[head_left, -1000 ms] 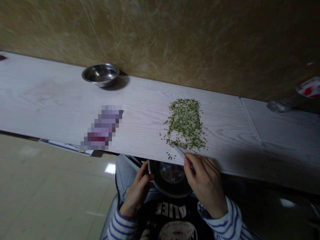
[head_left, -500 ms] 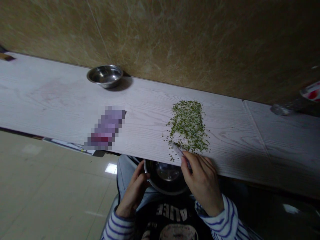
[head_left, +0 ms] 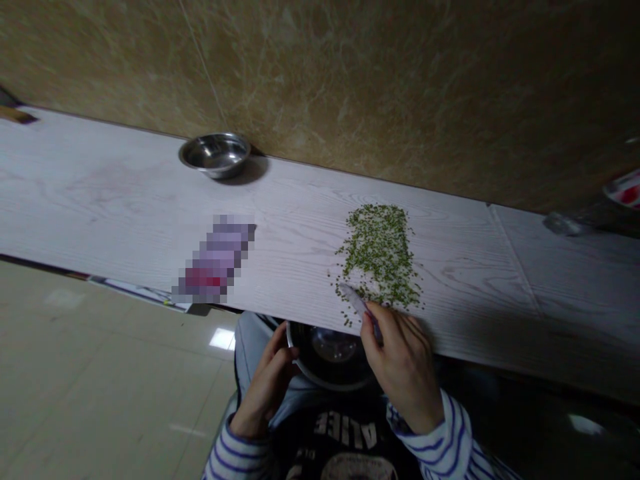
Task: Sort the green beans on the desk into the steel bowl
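Observation:
Small green beans (head_left: 379, 243), mung beans by their look, lie spread in a loose patch on the white wood-grain table (head_left: 300, 200). My right hand (head_left: 403, 363) is closed round a slim, pale purplish tool (head_left: 354, 299) with a rounded end; whether it is a spoon or a blade I cannot tell. Its end rests low over the tabletop by the patch's near left edge, where a few beans lie scattered. My left hand (head_left: 270, 373) grips the left rim of a metal bowl (head_left: 320, 379), held at my lap just under the table's front edge. The table partly covers this bowl.
A second, smaller metal bowl (head_left: 215, 155) stands at the back by the marbled wall (head_left: 320, 80). A pixelated flat object (head_left: 217, 257) lies left of the beans. At the far right lies a clear plastic bottle (head_left: 575, 223) with a red and white label.
The whole view has shifted slightly, with things on the table appearing a little farther right and lower. The right hand and its tool stay at nearly the same spot; both grips are unchanged.

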Available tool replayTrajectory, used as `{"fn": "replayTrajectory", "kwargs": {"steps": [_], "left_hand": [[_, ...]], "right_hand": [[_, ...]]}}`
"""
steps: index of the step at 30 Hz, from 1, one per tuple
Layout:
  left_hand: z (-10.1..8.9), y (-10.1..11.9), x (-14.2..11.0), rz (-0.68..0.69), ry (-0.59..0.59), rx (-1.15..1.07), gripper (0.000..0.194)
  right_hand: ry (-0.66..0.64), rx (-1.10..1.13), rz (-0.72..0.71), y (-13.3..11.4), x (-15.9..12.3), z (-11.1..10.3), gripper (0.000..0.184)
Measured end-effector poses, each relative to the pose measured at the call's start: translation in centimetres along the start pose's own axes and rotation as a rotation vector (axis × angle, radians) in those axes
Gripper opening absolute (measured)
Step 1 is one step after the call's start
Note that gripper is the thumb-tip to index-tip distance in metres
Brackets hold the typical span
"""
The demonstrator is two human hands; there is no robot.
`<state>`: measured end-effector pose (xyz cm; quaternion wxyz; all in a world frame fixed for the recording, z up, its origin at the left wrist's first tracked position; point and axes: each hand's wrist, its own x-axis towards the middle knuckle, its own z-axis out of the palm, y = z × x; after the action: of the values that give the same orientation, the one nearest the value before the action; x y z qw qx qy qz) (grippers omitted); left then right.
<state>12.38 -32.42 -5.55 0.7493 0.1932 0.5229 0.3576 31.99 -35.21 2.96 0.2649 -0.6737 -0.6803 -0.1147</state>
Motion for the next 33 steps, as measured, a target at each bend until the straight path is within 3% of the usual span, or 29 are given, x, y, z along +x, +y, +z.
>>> {"fn": "replayTrajectory", "kwargs": {"steps": [15,33], "left_hand": [[-0.5,0.6,0.2,0.016,-0.043,-0.057,0.060],[-0.9,1.0,0.4,0.013,-0.001,-0.037,0.063]], "right_hand": [[0.039,-0.070,0.042,-0.3,0.9,0.4,0.013],[0.028,-0.075,0.052,-0.8,1.5,1.0,0.014]]}}
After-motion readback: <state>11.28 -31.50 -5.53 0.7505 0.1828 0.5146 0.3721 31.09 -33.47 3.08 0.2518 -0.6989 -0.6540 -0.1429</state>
